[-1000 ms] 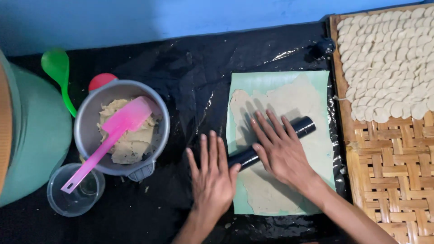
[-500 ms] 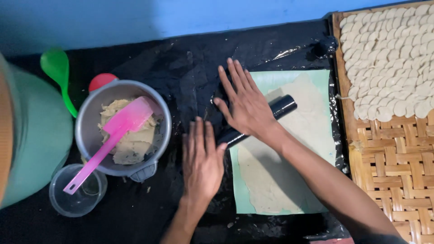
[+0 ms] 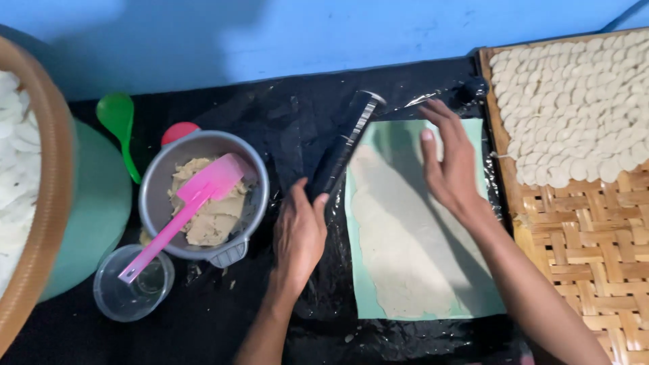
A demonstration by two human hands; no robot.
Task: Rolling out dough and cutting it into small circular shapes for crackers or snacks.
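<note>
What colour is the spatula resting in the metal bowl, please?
Pink; the spatula shows clearly in the head view, lying in the metal bowl.

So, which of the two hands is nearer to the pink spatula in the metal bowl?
The left hand: it grips the black roller just right of the bowl holding the pink spatula. The right hand is farther, over the rolled dough.

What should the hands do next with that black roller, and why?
Probably set the black roller down on the black plastic. The left hand holds it off the left edge of the flattened dough, which already covers most of the green sheet. The right hand lies open over the dough.
</note>
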